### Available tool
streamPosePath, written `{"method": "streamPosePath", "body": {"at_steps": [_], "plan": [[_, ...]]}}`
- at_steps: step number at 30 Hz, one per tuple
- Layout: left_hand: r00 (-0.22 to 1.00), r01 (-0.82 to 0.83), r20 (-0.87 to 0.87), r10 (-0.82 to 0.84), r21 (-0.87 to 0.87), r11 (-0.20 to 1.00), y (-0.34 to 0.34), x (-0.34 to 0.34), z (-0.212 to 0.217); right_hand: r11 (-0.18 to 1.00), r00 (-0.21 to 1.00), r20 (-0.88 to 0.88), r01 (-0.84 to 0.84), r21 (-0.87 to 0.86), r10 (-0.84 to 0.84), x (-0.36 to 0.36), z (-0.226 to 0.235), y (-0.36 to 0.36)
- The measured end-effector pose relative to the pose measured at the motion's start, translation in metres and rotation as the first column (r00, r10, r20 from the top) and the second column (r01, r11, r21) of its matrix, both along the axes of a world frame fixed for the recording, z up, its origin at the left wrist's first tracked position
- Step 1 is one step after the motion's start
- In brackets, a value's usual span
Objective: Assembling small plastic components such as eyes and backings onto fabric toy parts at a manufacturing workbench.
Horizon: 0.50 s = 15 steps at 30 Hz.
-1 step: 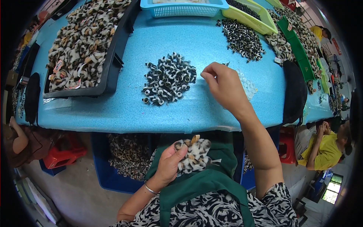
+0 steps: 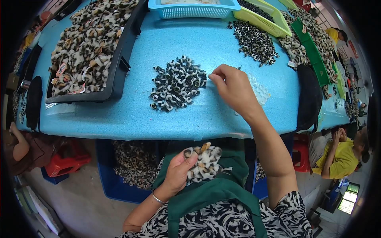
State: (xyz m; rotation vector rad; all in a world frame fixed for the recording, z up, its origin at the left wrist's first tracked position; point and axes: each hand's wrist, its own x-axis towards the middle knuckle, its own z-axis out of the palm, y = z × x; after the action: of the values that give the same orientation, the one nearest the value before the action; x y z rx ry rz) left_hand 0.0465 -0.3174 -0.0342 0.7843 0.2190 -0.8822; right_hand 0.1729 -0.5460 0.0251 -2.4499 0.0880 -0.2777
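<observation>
My left hand (image 2: 177, 171) is down at my lap, below the table edge, shut on a small leopard-print plush piece (image 2: 205, 162) over my green apron. My right hand (image 2: 235, 89) reaches over the blue table (image 2: 119, 115), its fingertips pinched together at the right edge of a pile of small black-and-white ring-shaped parts (image 2: 176, 84). Whether a part sits between those fingertips cannot be made out.
A black tray (image 2: 119, 77) full of leopard plush pieces stands at the left. A blue basket (image 2: 194, 10), a yellow-green basket (image 2: 274, 24) and a second parts pile (image 2: 256, 41) lie farther back. Small clear parts (image 2: 260, 90) lie by my right wrist. Seated people are at both sides.
</observation>
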Motion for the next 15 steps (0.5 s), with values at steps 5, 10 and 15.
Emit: {"method": "streamPosePath", "body": {"at_steps": [5, 10, 15], "plan": [[1.000, -0.007, -0.004, 0.007, -0.002, 1.000, 0.003, 0.003, -0.003, 0.997, 0.987, -0.159, -0.019, -0.077, 0.006, 0.012, -0.001, 0.009], [1.000, -0.028, -0.014, 0.028, -0.026, 0.999, 0.007, 0.006, -0.005, 0.987, 0.982, -0.124, -0.150, -0.057, 0.142, -0.003, 0.007, 0.002], [0.997, -0.078, -0.022, 0.077, -0.031, 0.996, 0.002, 0.011, 0.003, 0.983, 0.988, -0.110, -0.126, -0.132, 0.112, -0.014, -0.001, -0.002]]}}
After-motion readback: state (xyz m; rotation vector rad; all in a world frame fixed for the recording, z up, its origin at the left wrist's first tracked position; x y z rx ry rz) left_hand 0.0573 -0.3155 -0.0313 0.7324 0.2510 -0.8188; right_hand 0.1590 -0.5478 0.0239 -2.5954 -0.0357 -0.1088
